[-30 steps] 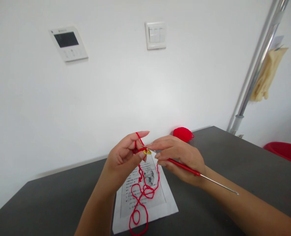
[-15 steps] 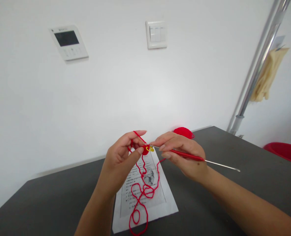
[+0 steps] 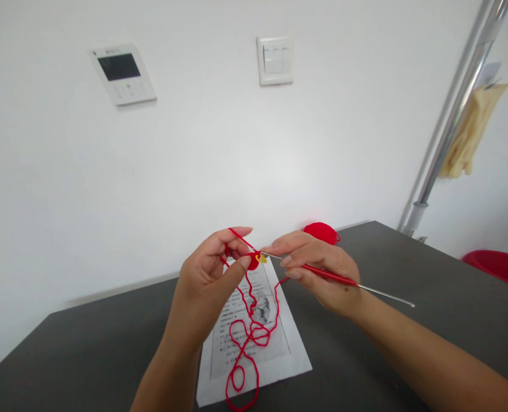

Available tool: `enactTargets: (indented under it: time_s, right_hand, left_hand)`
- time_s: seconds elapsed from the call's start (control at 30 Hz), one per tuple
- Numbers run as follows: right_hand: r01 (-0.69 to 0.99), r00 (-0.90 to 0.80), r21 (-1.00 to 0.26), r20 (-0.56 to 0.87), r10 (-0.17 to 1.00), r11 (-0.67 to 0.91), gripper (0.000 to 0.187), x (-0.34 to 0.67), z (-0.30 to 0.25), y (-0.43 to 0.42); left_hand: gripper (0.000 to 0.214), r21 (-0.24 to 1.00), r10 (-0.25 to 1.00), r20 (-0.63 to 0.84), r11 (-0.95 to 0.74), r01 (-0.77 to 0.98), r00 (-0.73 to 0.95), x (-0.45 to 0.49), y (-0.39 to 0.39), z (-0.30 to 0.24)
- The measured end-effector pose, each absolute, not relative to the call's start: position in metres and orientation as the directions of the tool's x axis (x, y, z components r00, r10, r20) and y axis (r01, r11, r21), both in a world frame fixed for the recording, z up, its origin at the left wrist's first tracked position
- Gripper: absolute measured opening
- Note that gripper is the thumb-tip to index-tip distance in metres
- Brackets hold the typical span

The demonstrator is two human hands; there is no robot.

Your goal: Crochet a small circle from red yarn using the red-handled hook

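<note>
My left hand [image 3: 213, 266] pinches a small red crochet piece [image 3: 252, 262] between thumb and fingers, with red yarn [image 3: 241, 239] stretched over its raised index finger. A yellow stitch marker [image 3: 261, 258] hangs on the piece's right side. In my right hand [image 3: 320, 266] is a crochet hook [image 3: 331, 276] with a red handle and metal ends. Its left tip meets the yarn at the top of the piece; the exact loop is too small to make out. Loose yarn trails down in loops over a printed sheet [image 3: 275, 366].
A red yarn ball [image 3: 321, 232] lies on the dark table [image 3: 120, 343] near the wall. Behind are a wall panel [image 3: 125, 74] and a light switch [image 3: 275, 60]. To the right stand a metal pole [image 3: 455, 114], a hanging beige cloth [image 3: 472, 131] and a red basin [image 3: 498, 268].
The hook's rear end has dipped slightly and shifted a little left. My left hand has moved a touch left, and the yarn from its index finger to the hook now runs longer.
</note>
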State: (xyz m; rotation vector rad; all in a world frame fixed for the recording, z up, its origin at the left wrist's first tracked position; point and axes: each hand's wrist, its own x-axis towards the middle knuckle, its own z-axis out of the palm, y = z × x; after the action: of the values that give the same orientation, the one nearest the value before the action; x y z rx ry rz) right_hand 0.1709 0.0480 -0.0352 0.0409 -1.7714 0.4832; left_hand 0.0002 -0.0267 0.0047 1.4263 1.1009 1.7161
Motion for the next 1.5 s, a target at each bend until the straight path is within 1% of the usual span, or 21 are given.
enactTargets:
  time_s: [0.13,0.27,0.37,0.47,0.57,0.67,0.8,0.97,1.03,1.17,1.3,1.43,1.5]
  right_hand:
    - [-0.358,-0.255,-0.302,0.942,0.219,0.884,0.006,0.171,-0.035,0.050]
    - [-0.440,-0.288,-0.363,0.923,0.254,0.821,0.005,0.172,-0.035,0.054]
    - [-0.479,-0.344,-0.405,0.903,0.258,0.779,0.005,0.175,-0.034,0.057]
    - [-0.460,-0.405,-0.434,0.879,0.252,0.775,0.004,0.179,-0.033,0.059]
    - [-0.395,-0.455,-0.426,0.860,0.230,0.814,0.005,0.184,-0.031,0.060]
    - [-0.301,-0.497,-0.385,0.844,0.201,0.873,0.005,0.188,-0.028,0.060]
    - [-0.189,-0.539,-0.263,0.833,0.124,0.946,0.007,0.189,-0.026,0.058]
    - [-0.142,-0.525,-0.120,0.851,0.028,0.983,0.010,0.185,-0.023,0.054]
    - [-0.111,-0.512,-0.075,0.859,0.007,0.991,0.010,0.182,-0.024,0.053]
    - [-0.090,-0.471,-0.010,0.881,-0.033,0.996,0.008,0.177,-0.027,0.053]
    - [-0.071,-0.405,0.000,0.914,-0.029,0.997,0.007,0.174,-0.031,0.055]
    - [-0.022,-0.327,0.028,0.944,-0.034,0.999,0.008,0.171,-0.035,0.056]
    - [-0.001,-0.298,0.023,0.954,-0.022,1.000,0.009,0.169,-0.037,0.055]
  left_hand:
    - [0.026,0.885,0.869,0.463,-0.441,0.151,-0.173,-0.004,-0.028,0.005]
    - [0.029,0.859,0.875,0.473,-0.432,0.275,-0.104,-0.011,-0.028,0.003]
    - [0.029,0.842,0.877,0.472,-0.419,0.339,-0.089,-0.014,-0.028,0.002]
    - [0.028,0.821,0.878,0.471,-0.402,0.405,-0.084,-0.014,-0.030,0.001]
    - [0.028,0.796,0.874,0.478,-0.391,0.461,-0.084,-0.014,-0.030,0.000]
    - [0.028,0.771,0.864,0.496,-0.391,0.502,-0.089,-0.013,-0.028,0.000]
    - [0.028,0.707,0.834,0.545,-0.397,0.585,-0.092,-0.011,-0.026,0.001]
    - [0.027,0.550,0.767,0.640,-0.417,0.723,-0.043,-0.007,-0.028,0.002]
    - [0.026,0.493,0.737,0.676,-0.430,0.756,-0.022,-0.004,-0.029,0.002]
    - [0.025,0.429,0.703,0.711,-0.441,0.789,0.007,0.000,-0.030,0.002]
    - [0.025,0.430,0.692,0.721,-0.461,0.776,0.012,0.005,-0.030,0.002]
    - [0.028,0.518,0.691,0.715,-0.425,0.743,-0.103,0.008,-0.026,-0.003]
    - [0.032,0.557,0.686,0.711,-0.416,0.719,-0.154,0.009,-0.022,-0.007]
